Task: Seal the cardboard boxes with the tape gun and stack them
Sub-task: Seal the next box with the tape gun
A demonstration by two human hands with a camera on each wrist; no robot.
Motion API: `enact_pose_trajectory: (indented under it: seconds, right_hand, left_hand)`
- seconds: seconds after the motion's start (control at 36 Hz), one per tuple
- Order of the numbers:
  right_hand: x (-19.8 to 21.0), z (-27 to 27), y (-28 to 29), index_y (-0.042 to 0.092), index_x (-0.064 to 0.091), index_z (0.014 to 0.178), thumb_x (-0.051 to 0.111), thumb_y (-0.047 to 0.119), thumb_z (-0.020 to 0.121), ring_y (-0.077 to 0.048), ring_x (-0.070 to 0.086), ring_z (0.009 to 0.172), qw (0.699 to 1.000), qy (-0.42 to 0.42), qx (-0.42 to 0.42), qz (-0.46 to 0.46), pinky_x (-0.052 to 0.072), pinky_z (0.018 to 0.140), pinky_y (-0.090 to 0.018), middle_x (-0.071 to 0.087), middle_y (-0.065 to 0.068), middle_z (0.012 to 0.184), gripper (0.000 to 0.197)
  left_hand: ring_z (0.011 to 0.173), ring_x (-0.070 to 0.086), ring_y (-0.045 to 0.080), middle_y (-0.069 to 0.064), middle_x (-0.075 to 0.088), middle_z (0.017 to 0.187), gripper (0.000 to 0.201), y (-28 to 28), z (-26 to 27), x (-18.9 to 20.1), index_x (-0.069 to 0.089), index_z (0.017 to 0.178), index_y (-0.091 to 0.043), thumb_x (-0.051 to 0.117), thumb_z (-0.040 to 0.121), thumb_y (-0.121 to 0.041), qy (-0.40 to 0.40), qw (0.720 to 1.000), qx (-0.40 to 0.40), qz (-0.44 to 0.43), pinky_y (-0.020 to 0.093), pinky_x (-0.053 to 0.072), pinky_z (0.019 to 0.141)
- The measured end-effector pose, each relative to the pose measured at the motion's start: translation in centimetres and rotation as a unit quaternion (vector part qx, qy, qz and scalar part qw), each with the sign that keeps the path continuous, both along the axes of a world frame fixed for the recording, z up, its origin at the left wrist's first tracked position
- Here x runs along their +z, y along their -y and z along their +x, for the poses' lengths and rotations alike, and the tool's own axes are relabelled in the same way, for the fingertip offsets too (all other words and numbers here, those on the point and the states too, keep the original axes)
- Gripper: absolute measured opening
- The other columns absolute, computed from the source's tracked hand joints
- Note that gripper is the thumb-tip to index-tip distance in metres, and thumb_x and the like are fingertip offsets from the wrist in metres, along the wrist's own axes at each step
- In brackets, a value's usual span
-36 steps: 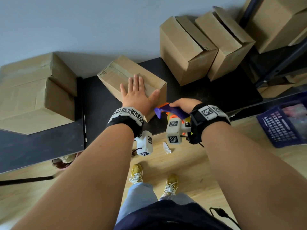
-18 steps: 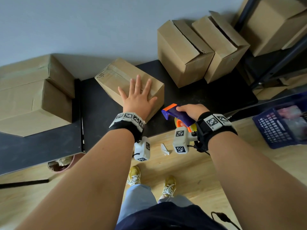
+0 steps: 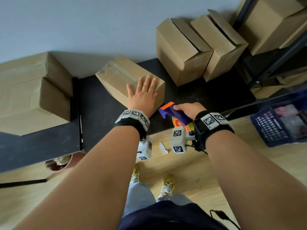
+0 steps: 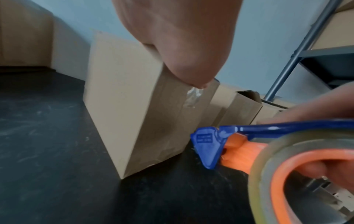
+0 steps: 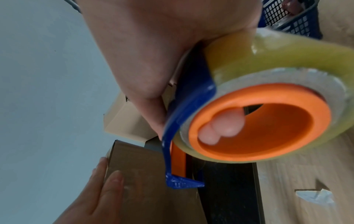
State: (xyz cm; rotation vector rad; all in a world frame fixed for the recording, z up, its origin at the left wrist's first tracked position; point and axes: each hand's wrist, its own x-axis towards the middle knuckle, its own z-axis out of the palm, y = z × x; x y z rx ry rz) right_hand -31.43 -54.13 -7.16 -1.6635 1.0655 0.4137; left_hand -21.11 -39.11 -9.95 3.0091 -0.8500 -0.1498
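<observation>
While the left hand [image 3: 143,95] lies flat on top of the taped box [image 3: 126,80], its fingers [image 3: 147,83] straight and spread, the thumb reaches over the near top edge, where a crinkled end of clear tape [image 4: 192,97] runs down the box's end face. That box sits on the dark worktop [image 3: 99,110], directly under the left fingers. Just to the right of them, the right hand [image 3: 189,109] grips the tape gun [image 3: 176,113], its fingers curled into the orange core of the tape roll [image 5: 268,94] and its thumb along the blue frame. From the left wrist view, the gun's blue nose hovers just beside the lower end of the box, close above the worktop, and whether it touches the cardboard cannot be told. Beyond the right hand's fingers, two open boxes [image 3: 199,47] stand side by side against the wall, their flaps up. Well to the left of the left fingers, two boxes are stacked [image 3: 29,90]. A blue basket [image 3: 269,128] sits on the wooden floor to the right of the right hand, and a scrap of tape [image 3: 163,148] lies on the floor below both wrists.
</observation>
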Motion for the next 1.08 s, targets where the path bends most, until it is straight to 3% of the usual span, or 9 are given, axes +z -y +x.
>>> enact_pose_trajectory:
  seconds: [0.22, 0.33, 0.44, 0.53, 0.61, 0.72, 0.89, 1.0, 1.08]
  right_hand:
    - [1.6, 0.6, 0.9, 0.010, 0.063, 0.095, 0.076, 0.045, 0.080, -0.019, 0.066, 0.075, 0.997, 0.053, -0.027, -0.051, 0.053, 0.068, -0.029, 0.068, -0.006, 0.084, 0.040]
    - [3.4, 1.8, 0.8, 0.007, 0.069, 0.094, 0.074, 0.048, 0.080, -0.023, 0.068, 0.087, 0.988, 0.113, -0.046, -0.091, 0.056, 0.084, -0.037, 0.072, -0.009, 0.096, 0.043]
    - [5.4, 3.3, 0.0, 0.001, 0.064, 0.118, 0.069, 0.054, 0.085, -0.028, 0.062, 0.103, 0.977, 0.155, -0.060, -0.131, 0.041, 0.077, -0.031, 0.067, -0.010, 0.112, 0.062]
    - [6.0, 4.4, -1.0, -0.002, 0.064, 0.111, 0.067, 0.057, 0.085, -0.028, 0.062, 0.096, 0.974, 0.176, -0.050, -0.136, 0.040, 0.075, -0.031, 0.067, -0.011, 0.105, 0.064]
    - [6.1, 5.5, -2.4, -0.004, 0.068, 0.098, 0.065, 0.060, 0.085, -0.030, 0.064, 0.088, 0.969, 0.194, -0.044, -0.149, 0.041, 0.070, -0.032, 0.069, -0.014, 0.093, 0.065]
    - [6.6, 6.4, -4.3, -0.001, 0.061, 0.073, 0.063, 0.057, 0.088, -0.026, 0.055, 0.067, 0.965, 0.204, -0.049, -0.158, 0.037, 0.057, -0.035, 0.059, -0.009, 0.069, 0.060]
    - [6.8, 7.6, -6.0, -0.009, 0.068, 0.082, 0.064, 0.064, 0.079, -0.034, 0.066, 0.073, 0.962, 0.214, -0.078, -0.151, 0.056, 0.070, -0.043, 0.070, -0.017, 0.078, 0.073]
    - [6.4, 8.4, -7.1, -0.004, 0.069, 0.076, 0.060, 0.076, 0.058, -0.038, 0.070, 0.072, 0.962, 0.210, -0.093, -0.148, 0.059, 0.073, -0.054, 0.071, -0.018, 0.074, 0.082]
    - [6.2, 9.0, -7.9, 0.000, 0.069, 0.074, 0.059, 0.076, 0.059, -0.036, 0.070, 0.071, 0.962, 0.203, -0.090, -0.157, 0.060, 0.073, -0.051, 0.072, -0.014, 0.073, 0.078]
  left_hand:
    - [0.148, -0.005, 0.013, -0.005, -0.003, 0.162, 0.056, 2.1, 1.4, 2.4, 0.006, 0.155, -0.025, 0.015, 0.103, -0.042, -0.126, 0.980, 0.105, -0.111, 0.050, -0.005, 0.117]
    - [0.140, 0.032, 0.025, -0.003, 0.017, 0.160, 0.052, 0.5, 3.6, 3.9, 0.030, 0.150, -0.019, 0.034, 0.098, -0.017, -0.133, 0.960, 0.136, -0.204, 0.038, 0.025, 0.115]
    - [0.147, 0.011, 0.026, -0.001, 0.014, 0.161, 0.047, -2.6, 5.1, 4.2, 0.035, 0.147, -0.029, 0.036, 0.100, -0.025, -0.070, 0.977, 0.161, -0.124, 0.050, 0.010, 0.118]
    - [0.148, -0.003, 0.033, 0.000, 0.003, 0.162, 0.047, -4.9, 5.7, 4.5, 0.032, 0.144, -0.042, 0.031, 0.097, -0.039, -0.086, 0.979, 0.182, -0.030, 0.066, -0.003, 0.111]
    - [0.142, 0.013, 0.034, 0.002, 0.016, 0.157, 0.046, -6.8, 5.9, 4.4, 0.033, 0.139, -0.047, 0.031, 0.093, -0.050, -0.090, 0.979, 0.180, -0.020, 0.063, 0.015, 0.107]
    - [0.123, 0.038, 0.039, 0.012, 0.041, 0.136, 0.036, -7.7, 5.9, 4.6, 0.048, 0.128, -0.034, 0.038, 0.096, -0.047, 0.003, 0.984, 0.177, -0.004, 0.048, 0.036, 0.097]
    - [0.117, 0.045, 0.034, 0.014, 0.049, 0.127, 0.033, -9.6, 9.3, 4.7, 0.059, 0.120, -0.016, 0.046, 0.097, -0.035, 0.050, 0.986, 0.157, -0.011, 0.042, 0.039, 0.094]
    - [0.138, 0.025, 0.035, 0.017, 0.021, 0.153, 0.044, -10.3, 11.4, 3.9, 0.044, 0.135, -0.019, 0.049, 0.093, -0.033, -0.046, 0.980, 0.174, -0.091, 0.047, 0.026, 0.110]
    - [0.134, 0.032, 0.036, 0.013, 0.026, 0.150, 0.057, -10.3, 12.7, 4.1, 0.035, 0.141, -0.019, 0.053, 0.087, -0.024, -0.152, 0.952, 0.209, -0.165, 0.044, 0.032, 0.106]
